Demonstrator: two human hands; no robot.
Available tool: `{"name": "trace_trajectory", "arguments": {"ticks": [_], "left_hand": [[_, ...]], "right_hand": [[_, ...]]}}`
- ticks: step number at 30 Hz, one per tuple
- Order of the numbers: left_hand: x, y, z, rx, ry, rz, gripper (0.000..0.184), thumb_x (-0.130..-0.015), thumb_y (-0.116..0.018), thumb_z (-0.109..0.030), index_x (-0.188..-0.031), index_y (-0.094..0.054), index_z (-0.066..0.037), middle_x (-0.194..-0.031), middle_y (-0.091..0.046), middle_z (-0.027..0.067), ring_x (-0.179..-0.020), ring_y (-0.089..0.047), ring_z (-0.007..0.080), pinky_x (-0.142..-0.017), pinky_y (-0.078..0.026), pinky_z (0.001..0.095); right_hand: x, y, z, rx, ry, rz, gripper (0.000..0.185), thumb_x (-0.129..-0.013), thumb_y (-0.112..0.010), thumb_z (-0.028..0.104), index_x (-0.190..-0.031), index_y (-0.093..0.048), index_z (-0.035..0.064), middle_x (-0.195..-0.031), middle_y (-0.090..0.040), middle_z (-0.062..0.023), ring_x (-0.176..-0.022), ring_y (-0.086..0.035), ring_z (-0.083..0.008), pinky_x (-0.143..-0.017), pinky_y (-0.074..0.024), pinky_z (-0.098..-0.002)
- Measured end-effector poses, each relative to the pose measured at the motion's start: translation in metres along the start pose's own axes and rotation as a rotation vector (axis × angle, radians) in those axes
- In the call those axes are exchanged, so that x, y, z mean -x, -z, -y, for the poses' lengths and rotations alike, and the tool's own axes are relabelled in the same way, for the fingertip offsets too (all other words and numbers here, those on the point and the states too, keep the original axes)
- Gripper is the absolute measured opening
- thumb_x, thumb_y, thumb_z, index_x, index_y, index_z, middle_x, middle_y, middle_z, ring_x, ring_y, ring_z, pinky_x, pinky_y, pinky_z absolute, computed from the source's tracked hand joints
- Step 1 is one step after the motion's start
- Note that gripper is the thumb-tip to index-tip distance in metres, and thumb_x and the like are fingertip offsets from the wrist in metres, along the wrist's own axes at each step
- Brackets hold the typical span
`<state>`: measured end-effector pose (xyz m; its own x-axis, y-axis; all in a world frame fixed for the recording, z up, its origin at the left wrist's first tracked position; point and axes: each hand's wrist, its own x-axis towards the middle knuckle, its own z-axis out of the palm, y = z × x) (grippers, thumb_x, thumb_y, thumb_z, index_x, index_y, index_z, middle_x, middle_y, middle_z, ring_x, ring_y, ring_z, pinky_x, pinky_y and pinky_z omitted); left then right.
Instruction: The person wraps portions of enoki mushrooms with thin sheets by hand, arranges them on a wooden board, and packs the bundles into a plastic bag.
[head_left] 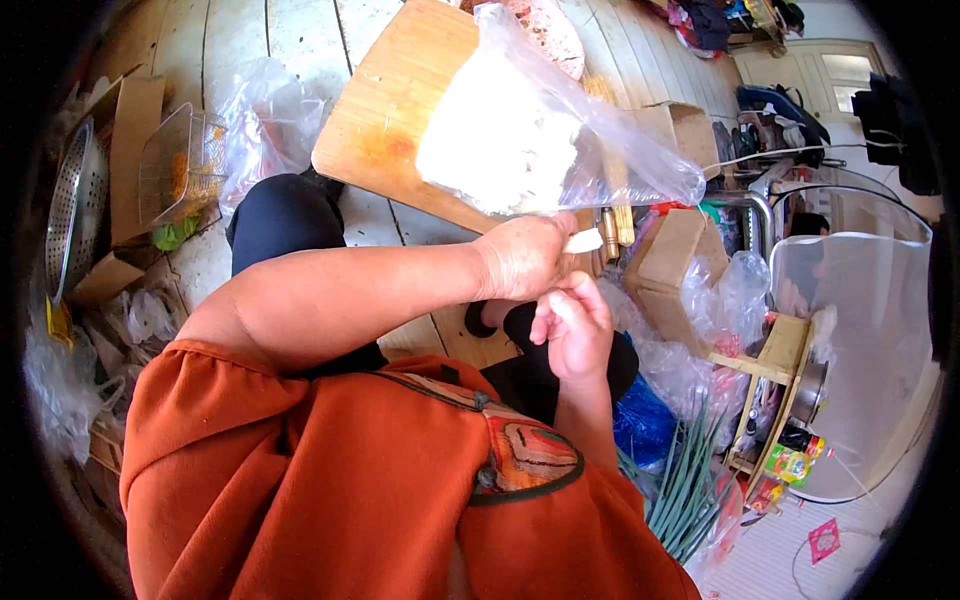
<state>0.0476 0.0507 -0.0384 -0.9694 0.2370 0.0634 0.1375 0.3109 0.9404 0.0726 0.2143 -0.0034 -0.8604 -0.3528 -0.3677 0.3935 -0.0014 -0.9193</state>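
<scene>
My left hand [530,256] is closed around a small white piece [584,241], whose end sticks out past the fingers; I cannot make out its material. Just below it is my right hand [577,335], its fingers half curled and apart, with nothing visible in them. The two hands are very close, and whether they touch is unclear. Beyond them a clear plastic bag [630,165] with a white mass [500,140] in it lies on a wooden cutting board [375,110]. The near edge of the bag reaches my left hand.
A perforated metal strainer [78,205], a wire basket [185,165] and plastic bags [265,115] are at the left. To the right are cardboard boxes [675,250], a wooden rack [775,370], green onions [690,490] and a mesh cover [850,340]. A pink-speckled round thing [545,30] is behind the board.
</scene>
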Motion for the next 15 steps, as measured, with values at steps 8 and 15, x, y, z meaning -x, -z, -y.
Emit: {"name": "trace_trajectory", "arguments": {"ticks": [8,15], "left_hand": [[-0.012,0.014,-0.001,-0.05,0.078,0.119,0.028,-0.088,-0.059,-0.024,-0.106,-0.059,-0.002,-0.09,-0.065,0.0244,-0.091,-0.063,0.0404,-0.082,-0.049,0.0464],[-0.006,0.022,-0.006,0.359,0.149,0.196,0.022,-0.084,-0.068,-0.013,-0.103,-0.06,-0.004,-0.084,-0.066,0.0064,-0.076,-0.061,0.0142,-0.066,-0.049,0.0305]], "right_hand": [[0.016,-0.028,0.017,0.767,0.509,-0.043,0.015,-0.086,-0.067,0.004,-0.1,-0.065,-0.001,-0.086,-0.063,-0.0053,-0.066,-0.057,-0.009,-0.058,-0.0462,-0.0222],[0.005,-0.001,0.001,0.136,0.217,-0.107,0.013,-0.093,-0.058,0.005,-0.102,-0.063,-0.002,-0.09,-0.063,-0.0076,-0.078,-0.061,-0.0156,-0.07,-0.0491,-0.0275]]}}
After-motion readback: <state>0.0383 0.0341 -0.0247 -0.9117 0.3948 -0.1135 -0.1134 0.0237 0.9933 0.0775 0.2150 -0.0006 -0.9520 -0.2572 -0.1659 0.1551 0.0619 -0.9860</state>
